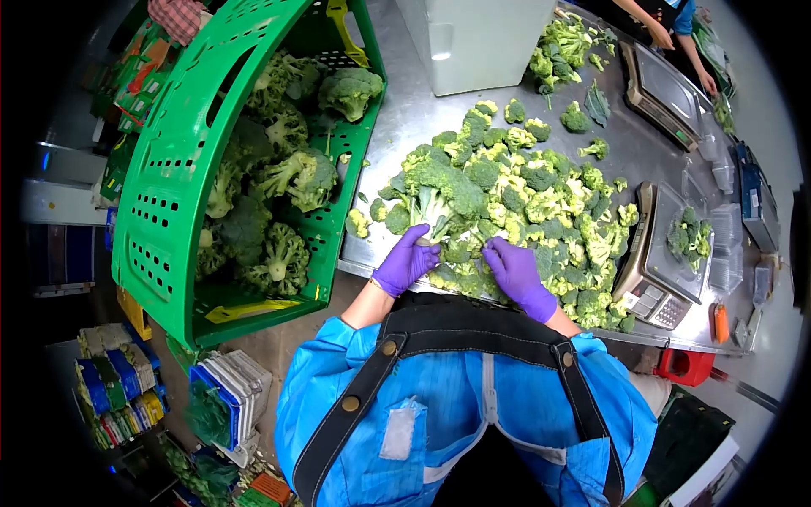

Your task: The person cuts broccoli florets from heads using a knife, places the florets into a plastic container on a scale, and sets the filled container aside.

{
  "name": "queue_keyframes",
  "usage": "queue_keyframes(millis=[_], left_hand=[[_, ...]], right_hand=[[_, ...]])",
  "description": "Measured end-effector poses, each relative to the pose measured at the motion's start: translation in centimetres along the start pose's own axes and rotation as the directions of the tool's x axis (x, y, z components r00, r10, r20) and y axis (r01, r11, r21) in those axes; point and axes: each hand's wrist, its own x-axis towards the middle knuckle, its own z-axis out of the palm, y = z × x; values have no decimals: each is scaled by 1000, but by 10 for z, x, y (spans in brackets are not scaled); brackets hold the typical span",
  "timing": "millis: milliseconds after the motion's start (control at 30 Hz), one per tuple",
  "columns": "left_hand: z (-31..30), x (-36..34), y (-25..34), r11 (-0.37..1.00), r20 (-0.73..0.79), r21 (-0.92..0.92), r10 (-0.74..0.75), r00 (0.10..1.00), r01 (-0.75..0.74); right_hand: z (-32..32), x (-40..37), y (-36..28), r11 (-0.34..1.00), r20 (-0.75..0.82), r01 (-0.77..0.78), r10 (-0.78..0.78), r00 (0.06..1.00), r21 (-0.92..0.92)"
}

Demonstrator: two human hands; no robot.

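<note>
My left hand (407, 264), in a purple glove, is closed around the stalk of a large broccoli head (446, 188) at the table's near edge. The crown tilts away from me over the heap. To its right, my right hand (518, 275), gloved alike, has its fingers curled together close to the stalk. Whatever it grips, if anything, is hidden by the fingers and the green behind. A wide pile of cut broccoli florets (549, 198) spreads beyond and right of both hands.
A tilted green crate (169, 194) of whole broccoli heads stands at left. On the metal table (397, 93) are a pale bin (473, 51), a scale (646, 300) carrying florets in a tray, another scale (667, 89) and an orange-handled tool (721, 323). A co-worker's hands (659, 34) show at far right.
</note>
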Motion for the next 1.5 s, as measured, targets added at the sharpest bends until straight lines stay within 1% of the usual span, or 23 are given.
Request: queue_keyframes(millis=[67, 233, 433, 567, 633, 667, 733, 800, 867, 900, 933, 1000, 1067, 1133, 1167, 1200, 1267, 1300, 1333, 1367, 1400, 1433, 1500], left_hand=[[-1, 3, 3, 991, 133, -93, -87, 987, 100], [22, -12, 1, 992, -165, 125, -6, 986, 27], [4, -1, 1, 996, -60, 80, -32, 998, 36], [-10, 2, 11, 990, 1, 99, -96, 995, 96], [-13, 4, 13, 983, 112, 136, -141, 984, 125], [-11, 4, 13, 983, 113, 136, -139, 984, 123], [-4, 1, 14, 991, -15, 117, -59, 998, 61], [3, -2, 15, 975, -21, 221, 12, 1000, -7], [16, -6, 10, 824, -53, 548, 205, 977, -144], [30, -12, 9, 684, -56, 709, 300, 952, -174], [32, -10, 7, 685, -57, 707, 299, 953, -173], [35, -6, 7, 469, -22, 855, 460, 888, -222], [20, 6, 4, 422, -48, 888, 476, 878, -180], [13, 9, -2, -144, 261, 964, 669, 696, -223], [10, 10, -4, -93, 127, 992, 614, 779, -89], [12, 7, -4, -98, 128, 991, 606, 785, -86], [15, 4, -5, 412, -23, 900, 376, 926, -145], [15, 3, -7, 606, -58, 782, 304, 951, -145], [16, 3, -5, 603, -57, 785, 303, 951, -145], [16, 2, -2, 873, -91, 482, 137, 986, -77], [16, 0, 1, 994, -57, 106, -29, 998, 35], [9, 2, -1, 999, 3, 11, -33, 999, 33], [-6, 10, -6, 998, 2, 45, 36, 999, -36]], right_hand=[[-1, -6, 2, 999, -4, 28, -29, 1000, -45], [8, -4, 16, 984, 16, 68, -66, 998, -165], [13, 10, -3, 932, 33, 13, -1, 999, -363], [19, 22, 5, 927, 60, 33, -11, 998, -374], [33, 28, 22, 936, -3, 92, -99, 995, -340], [33, 30, 25, 935, -3, 94, -101, 995, -341], [30, 33, 18, 952, 2, 106, -110, 994, -288], [18, 26, 13, 961, 61, 82, -68, 996, -265], [5, 17, 13, 994, 100, 0, 11, 995, -111], [-7, 14, 9, 992, 166, -73, 90, 982, -104], [-15, 11, 8, 992, 167, -74, 91, 982, -105], [-25, 0, 8, 970, 204, -189, 218, 955, -151], [-34, -12, 13, 960, 182, -201, 236, 955, -194], [-37, -21, 18, 971, 93, -219, 228, 969, -95], [-39, -22, 18, 966, 103, -236, 247, 964, -110], [-34, -22, 19, 964, 100, -245, 255, 962, -104], [-20, -20, 23, 970, -44, -182, 192, 980, 163], [-16, -17, 24, 963, -40, -207, 217, 975, 175], [-12, -14, 22, 962, -43, -207, 218, 975, 178], [-8, -11, 18, 971, -37, -203, 209, 977, 124], [-5, -9, 16, 978, -30, -197, 199, 979, 70], [0, -8, 20, 982, 4, -177, 177, 984, 59], [2, -6, 16, 983, -3, -176, 176, 984, 58]])
